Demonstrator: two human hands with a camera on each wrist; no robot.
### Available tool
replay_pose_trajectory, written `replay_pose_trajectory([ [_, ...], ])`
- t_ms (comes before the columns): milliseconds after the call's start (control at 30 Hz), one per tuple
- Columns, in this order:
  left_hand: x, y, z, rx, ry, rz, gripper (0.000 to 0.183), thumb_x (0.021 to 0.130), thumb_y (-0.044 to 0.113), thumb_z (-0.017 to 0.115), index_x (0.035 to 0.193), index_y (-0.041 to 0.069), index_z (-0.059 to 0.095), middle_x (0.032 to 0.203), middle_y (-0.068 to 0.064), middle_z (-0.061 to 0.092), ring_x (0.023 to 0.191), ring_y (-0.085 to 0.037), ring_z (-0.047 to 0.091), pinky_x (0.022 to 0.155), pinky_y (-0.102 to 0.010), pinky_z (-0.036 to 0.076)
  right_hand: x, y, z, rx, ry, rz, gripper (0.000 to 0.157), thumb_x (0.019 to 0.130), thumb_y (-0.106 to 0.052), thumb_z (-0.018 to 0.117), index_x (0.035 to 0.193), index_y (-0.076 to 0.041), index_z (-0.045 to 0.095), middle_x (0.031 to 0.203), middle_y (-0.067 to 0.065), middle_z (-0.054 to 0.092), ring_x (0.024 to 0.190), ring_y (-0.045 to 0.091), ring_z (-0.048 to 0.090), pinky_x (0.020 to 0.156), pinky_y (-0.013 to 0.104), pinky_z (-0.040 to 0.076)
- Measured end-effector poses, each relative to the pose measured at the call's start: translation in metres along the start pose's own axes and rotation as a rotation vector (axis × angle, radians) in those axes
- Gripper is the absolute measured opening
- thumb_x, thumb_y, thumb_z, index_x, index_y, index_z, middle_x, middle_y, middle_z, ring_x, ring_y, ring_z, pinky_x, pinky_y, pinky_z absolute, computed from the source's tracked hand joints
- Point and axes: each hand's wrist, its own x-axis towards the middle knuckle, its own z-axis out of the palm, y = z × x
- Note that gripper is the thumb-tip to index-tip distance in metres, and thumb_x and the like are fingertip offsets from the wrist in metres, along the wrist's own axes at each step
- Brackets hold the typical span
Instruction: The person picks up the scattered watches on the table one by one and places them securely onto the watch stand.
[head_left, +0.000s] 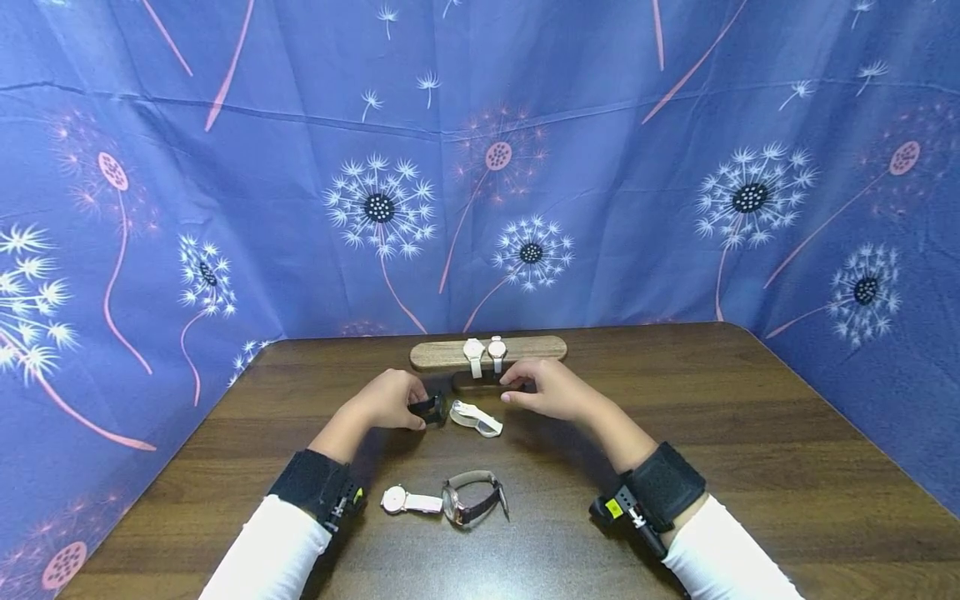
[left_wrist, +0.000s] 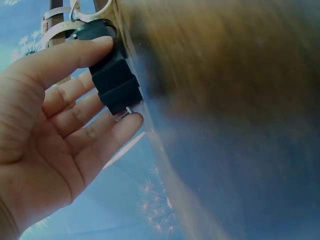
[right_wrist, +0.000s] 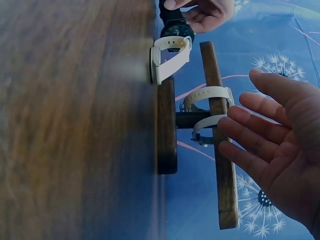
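My left hand [head_left: 390, 398] pinches the strap of a black watch [head_left: 430, 408] between thumb and fingers, low over the table. In the left wrist view the thumb lies across the black strap [left_wrist: 116, 82]. My right hand [head_left: 551, 392] is by the wooden watch stand [head_left: 534, 347], its fingers loosely extended and holding nothing. In the right wrist view its fingertips come close to a white strap on the stand's bar; whether they touch is unclear. Two white-strapped watches, one [head_left: 473, 350] left of the other [head_left: 497, 348], hang side by side on that bar.
A white watch [head_left: 476, 418] lies on its side between my hands. Closer to me lie a white-strapped watch [head_left: 412, 500] and a dark-strapped watch [head_left: 476, 500], end to end. The brown wooden table [head_left: 750, 467] backs onto a blue dandelion-print cloth [head_left: 637, 275].
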Motion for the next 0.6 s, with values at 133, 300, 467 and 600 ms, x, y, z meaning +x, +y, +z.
replay_pose_trajectory([
  [133,-0.0017,-0.0016,-0.0008,-0.034,0.047,0.013,0.033,0.061,0.022,0.079,0.087,0.007,0.067,0.075,0.000,0.063,0.071,-0.013,0.058,0.066,-0.029,0.048,-0.0007,-0.0010,0.0007,0.009,-0.003,0.009,0.024,0.079,-0.025,0.066,0.094,-0.006,0.064,0.090,0.006,0.064,0.082,0.019,0.060,0.074,0.032,0.048],
  [300,-0.0029,-0.0024,-0.0024,-0.058,0.090,0.004,0.031,0.061,0.024,0.079,0.085,0.010,0.067,0.071,0.003,0.062,0.068,-0.010,0.057,0.064,-0.027,0.047,-0.0009,-0.0018,0.0012,0.006,-0.005,0.022,0.028,0.079,-0.026,0.066,0.096,-0.004,0.064,0.091,0.004,0.064,0.083,0.017,0.059,0.074,0.033,0.048],
  [467,-0.0041,-0.0001,-0.0049,-0.064,0.131,0.010,0.032,0.062,0.026,0.079,0.085,0.009,0.067,0.072,0.001,0.062,0.068,-0.012,0.056,0.064,-0.028,0.047,-0.0005,-0.0030,0.0015,-0.013,-0.013,0.015,0.028,0.080,-0.029,0.065,0.096,-0.006,0.065,0.092,0.002,0.064,0.083,0.014,0.059,0.074,0.028,0.047],
  [600,-0.0049,0.0033,-0.0076,-0.092,0.160,-0.001,0.032,0.062,0.028,0.078,0.086,0.010,0.066,0.075,0.000,0.061,0.069,-0.011,0.055,0.065,-0.028,0.047,0.0000,-0.0048,0.0011,-0.007,-0.010,0.009,0.028,0.081,-0.030,0.064,0.096,-0.006,0.065,0.092,0.002,0.064,0.083,0.013,0.059,0.074,0.028,0.047],
])
